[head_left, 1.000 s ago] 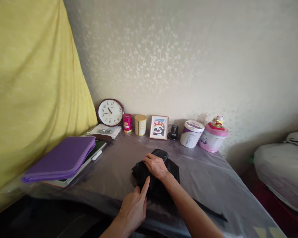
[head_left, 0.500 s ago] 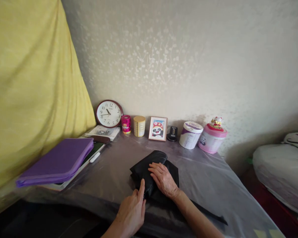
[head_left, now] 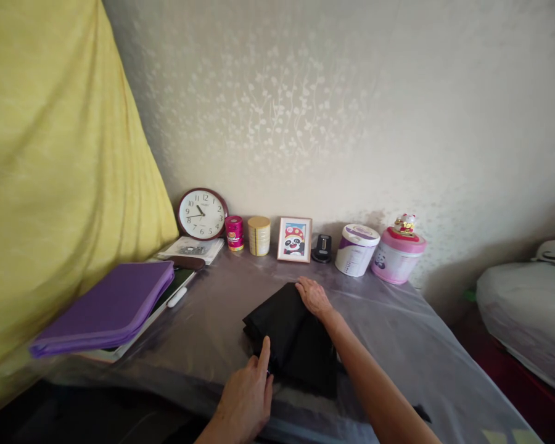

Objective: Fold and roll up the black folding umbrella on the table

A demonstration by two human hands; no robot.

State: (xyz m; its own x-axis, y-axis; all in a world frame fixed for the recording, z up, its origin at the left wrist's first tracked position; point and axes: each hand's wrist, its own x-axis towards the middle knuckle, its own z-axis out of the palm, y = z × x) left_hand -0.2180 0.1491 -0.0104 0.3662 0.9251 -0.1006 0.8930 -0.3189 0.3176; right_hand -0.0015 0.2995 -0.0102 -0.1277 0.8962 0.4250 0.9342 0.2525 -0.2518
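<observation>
A black folding umbrella (head_left: 300, 345), its canopy loosely gathered into flat folds, lies on the table in front of me. My left hand (head_left: 247, 394) is closed around its near end, the index finger stretched along the fabric. A small glint of the umbrella's hard part shows beside those fingers; the rest of that end is hidden in my palm. At the far right edge of the canopy, my right hand (head_left: 314, 297) lies with fingers extended, touching the cloth. My right forearm covers part of the right side, and a dark tip (head_left: 422, 413) shows beyond it.
A purple folder (head_left: 104, 302) lies on a book at the left, beside a yellow curtain (head_left: 65, 154). Along the wall stand a clock (head_left: 202, 214), a pink tin (head_left: 234, 233), a yellow tin (head_left: 259, 236), a framed panda picture (head_left: 295, 239) and two tubs (head_left: 357, 250).
My right hand has moved from the middle of the canopy to its far right edge. A wide panel now lies spread toward the right. The left hand keeps its grip.
</observation>
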